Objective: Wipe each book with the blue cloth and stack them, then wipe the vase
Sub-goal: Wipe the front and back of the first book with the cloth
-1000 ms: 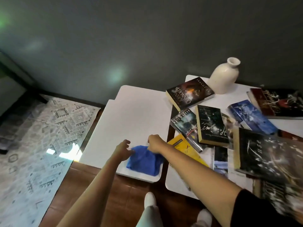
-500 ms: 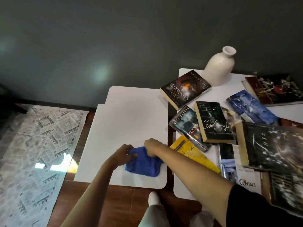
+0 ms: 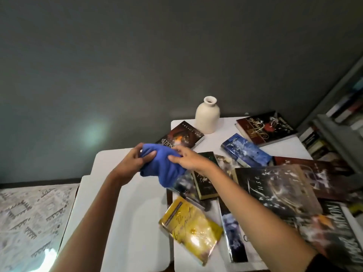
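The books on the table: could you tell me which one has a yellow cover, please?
The yellow book, nearest the camera at the table's left edge. The others have dark, red or blue covers.

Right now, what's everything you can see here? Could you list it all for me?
Blue cloth: one, bunched, held above the tables.
Vase: one, cream, upright, back of right table.
Books: about ten, scattered and overlapping on right table; yellow book nearest, blue book mid-table.
Tables: two, white, side by side; left table bare.
Rug: one, pale patterned, floor at left.
Bookshelf: one, grey, far right.
Left hand, right hand: both gripping the cloth.
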A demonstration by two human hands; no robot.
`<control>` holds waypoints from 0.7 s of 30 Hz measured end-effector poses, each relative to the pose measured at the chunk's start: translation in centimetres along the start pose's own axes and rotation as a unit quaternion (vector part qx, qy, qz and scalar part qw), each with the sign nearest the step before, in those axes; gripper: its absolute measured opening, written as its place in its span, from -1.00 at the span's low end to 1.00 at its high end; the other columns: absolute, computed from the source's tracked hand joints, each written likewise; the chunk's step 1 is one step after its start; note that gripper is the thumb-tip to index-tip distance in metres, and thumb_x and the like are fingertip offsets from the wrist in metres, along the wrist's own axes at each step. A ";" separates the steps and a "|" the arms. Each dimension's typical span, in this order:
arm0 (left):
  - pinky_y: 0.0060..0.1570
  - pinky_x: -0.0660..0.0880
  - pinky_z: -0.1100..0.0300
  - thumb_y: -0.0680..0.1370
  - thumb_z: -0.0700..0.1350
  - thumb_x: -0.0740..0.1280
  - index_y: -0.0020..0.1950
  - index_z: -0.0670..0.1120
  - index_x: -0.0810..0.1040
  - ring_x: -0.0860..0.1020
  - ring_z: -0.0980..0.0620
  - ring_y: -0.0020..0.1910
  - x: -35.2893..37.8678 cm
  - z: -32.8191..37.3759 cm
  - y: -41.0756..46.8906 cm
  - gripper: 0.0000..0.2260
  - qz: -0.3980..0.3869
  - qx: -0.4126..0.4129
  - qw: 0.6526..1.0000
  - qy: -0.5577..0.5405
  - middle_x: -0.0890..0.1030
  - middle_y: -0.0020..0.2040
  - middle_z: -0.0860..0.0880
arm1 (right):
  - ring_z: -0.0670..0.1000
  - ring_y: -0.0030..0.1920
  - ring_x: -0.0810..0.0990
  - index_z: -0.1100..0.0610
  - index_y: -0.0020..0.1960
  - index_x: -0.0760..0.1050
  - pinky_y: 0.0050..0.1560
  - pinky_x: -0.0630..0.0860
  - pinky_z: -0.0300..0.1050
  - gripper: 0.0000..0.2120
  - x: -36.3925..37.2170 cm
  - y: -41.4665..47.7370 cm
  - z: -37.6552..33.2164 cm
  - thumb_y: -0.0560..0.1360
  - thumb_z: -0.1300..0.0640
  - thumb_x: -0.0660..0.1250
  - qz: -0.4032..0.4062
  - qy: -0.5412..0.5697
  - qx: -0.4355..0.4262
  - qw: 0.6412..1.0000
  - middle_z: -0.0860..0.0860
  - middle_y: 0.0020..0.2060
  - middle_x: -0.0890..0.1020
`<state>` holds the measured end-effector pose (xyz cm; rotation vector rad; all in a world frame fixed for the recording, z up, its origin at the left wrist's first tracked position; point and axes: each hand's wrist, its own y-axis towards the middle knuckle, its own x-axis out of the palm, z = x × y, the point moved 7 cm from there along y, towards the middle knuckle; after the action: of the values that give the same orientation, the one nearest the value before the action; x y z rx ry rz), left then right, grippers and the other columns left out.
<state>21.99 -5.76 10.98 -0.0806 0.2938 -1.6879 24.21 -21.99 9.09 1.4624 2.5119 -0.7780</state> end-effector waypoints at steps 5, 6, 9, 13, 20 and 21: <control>-0.11 0.59 0.26 0.59 -0.26 0.27 0.19 -0.21 0.48 0.63 0.09 -0.08 10.2 5.5 4.4 -0.82 -0.021 0.049 0.992 -0.112 0.65 0.00 -0.07 | -0.07 0.09 0.59 0.03 0.09 0.49 0.16 0.50 -0.13 -0.59 -9.7 -3.4 2.5 0.44 -0.26 0.33 0.160 0.202 -0.039 0.965 -0.03 0.03 0.64; -0.09 0.60 0.25 0.60 -0.27 0.26 0.22 -0.24 0.46 0.64 0.09 -0.08 12.8 6.3 5.4 -0.80 -0.027 0.051 0.990 -0.125 0.65 0.01 -0.10 | -0.06 0.10 0.60 0.03 0.09 0.51 0.16 0.51 -0.10 -0.52 -11.6 -4.0 3.4 0.39 -0.32 0.33 0.169 0.224 -0.037 0.959 0.00 0.04 0.64; -0.12 0.62 0.18 0.62 -0.27 0.24 0.31 -0.31 0.39 0.65 0.03 -0.07 20.4 7.6 8.3 -0.72 -0.040 0.036 0.988 -0.145 0.62 0.07 -0.18 | -0.04 0.08 0.59 0.11 0.13 0.51 0.15 0.50 -0.11 -0.48 -17.3 -5.2 6.9 0.41 -0.30 0.34 0.207 0.227 0.005 0.952 0.05 0.06 0.64; 0.03 0.59 0.13 0.66 -0.11 0.20 0.35 -0.28 0.40 0.60 -0.08 0.11 29.1 7.6 11.9 -0.67 -0.055 -0.020 0.988 -0.146 0.60 0.20 -0.22 | -0.02 0.06 0.62 0.11 0.12 0.56 0.14 0.54 -0.11 -0.63 -24.9 -6.9 11.7 0.44 -0.12 0.42 0.269 0.256 0.009 0.928 0.05 0.02 0.66; -0.24 0.47 0.25 0.69 0.03 0.08 0.04 -0.11 0.53 0.50 0.05 -0.25 38.5 5.9 18.1 -0.69 -0.080 -0.091 0.991 -0.058 0.56 -0.17 -0.03 | -0.02 -0.12 0.61 0.10 -0.03 0.58 -0.13 0.52 -0.28 -0.86 -36.7 -9.4 20.8 0.44 0.09 0.46 0.321 0.260 0.063 0.908 0.01 -0.16 0.66; -0.26 0.45 0.24 0.69 0.00 0.10 0.03 -0.13 0.50 0.47 0.04 -0.26 38.9 5.2 19.2 -0.73 -0.059 -0.103 0.991 -0.059 0.53 -0.15 -0.08 | -0.01 -0.13 0.61 0.10 -0.06 0.60 -0.15 0.53 -0.27 -0.86 -38.4 -9.7 22.2 0.43 0.07 0.47 0.329 0.255 0.082 0.905 0.01 -0.19 0.66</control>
<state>36.16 -46.89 6.86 -0.3558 0.3803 -1.7578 32.97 -66.48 7.45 2.6484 1.9934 -0.5270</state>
